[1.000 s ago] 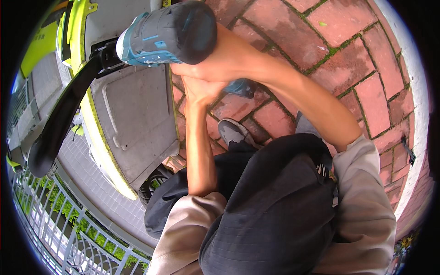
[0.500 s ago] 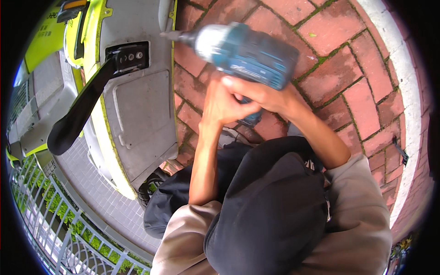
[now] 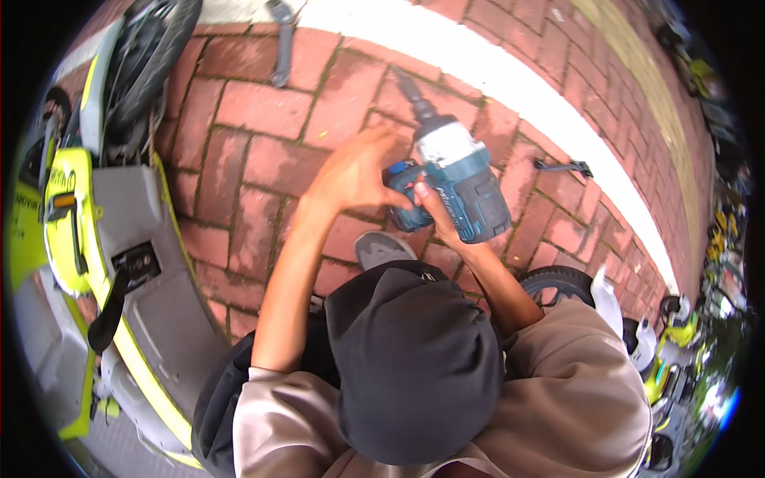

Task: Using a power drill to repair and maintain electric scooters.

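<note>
A blue and black cordless impact driver hangs over the brick paving, its socket end pointing up and away from me. My right hand grips it, mostly hidden under the tool's body. My left hand is just to the left of it, fingers apart and curved, the thumb near the tool's lower part. At the left lies a grey and yellow scooter body with a black lever at a recessed mount.
A grey metal bar lies on the bricks at the top; a black bracket lies at the right beside a white painted strip. A tyre stands upper left. More scooters line the right side.
My view has swung away from the scooter's lever toward the paving. The driver has turned to point forward. My left hand has come away from my right and opened.
</note>
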A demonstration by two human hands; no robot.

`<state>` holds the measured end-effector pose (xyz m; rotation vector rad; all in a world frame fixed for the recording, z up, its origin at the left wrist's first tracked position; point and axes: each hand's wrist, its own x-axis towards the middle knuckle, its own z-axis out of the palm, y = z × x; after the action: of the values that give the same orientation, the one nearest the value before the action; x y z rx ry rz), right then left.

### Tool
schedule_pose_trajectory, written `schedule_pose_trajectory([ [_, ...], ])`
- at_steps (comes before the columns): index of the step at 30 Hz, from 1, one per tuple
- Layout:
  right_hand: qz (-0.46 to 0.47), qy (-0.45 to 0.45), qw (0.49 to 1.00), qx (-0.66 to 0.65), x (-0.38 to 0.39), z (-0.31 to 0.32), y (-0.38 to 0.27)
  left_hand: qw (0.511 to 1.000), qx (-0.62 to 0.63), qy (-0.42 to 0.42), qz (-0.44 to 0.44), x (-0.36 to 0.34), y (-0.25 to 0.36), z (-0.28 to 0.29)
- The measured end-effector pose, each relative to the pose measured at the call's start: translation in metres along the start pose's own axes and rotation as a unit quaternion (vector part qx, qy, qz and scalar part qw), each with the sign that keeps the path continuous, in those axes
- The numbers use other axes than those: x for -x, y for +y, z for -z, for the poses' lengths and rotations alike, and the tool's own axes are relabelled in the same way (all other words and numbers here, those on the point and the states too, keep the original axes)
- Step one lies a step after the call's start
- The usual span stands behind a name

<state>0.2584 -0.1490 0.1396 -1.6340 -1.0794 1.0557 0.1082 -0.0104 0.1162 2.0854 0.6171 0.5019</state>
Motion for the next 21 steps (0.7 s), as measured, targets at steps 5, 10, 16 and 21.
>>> schedule_pose_trajectory([
  [5, -0.041, 0.201, 0.977, 0.055, 0.039, 0.056, 0.031, 0.982, -0.116, -0.074, 0.130, -0.088, -0.019, -0.058],
  [10, -0.038, 0.312, 0.936, 0.156, 0.071, 0.092, 0.047, 0.985, -0.070, 0.047, 0.153, -0.125, -0.033, -0.102],
  [16, -0.019, 0.342, 0.929, 0.137, 0.071, 0.090, 0.079, 0.852, -0.309, 0.235, 0.351, -0.115, -0.155, 0.002],
  [21, -0.005, 0.320, 0.941, 0.111, 0.057, 0.093, 0.084, 0.786, -0.354, 0.172, 0.477, -0.086, -0.215, 0.076],
])
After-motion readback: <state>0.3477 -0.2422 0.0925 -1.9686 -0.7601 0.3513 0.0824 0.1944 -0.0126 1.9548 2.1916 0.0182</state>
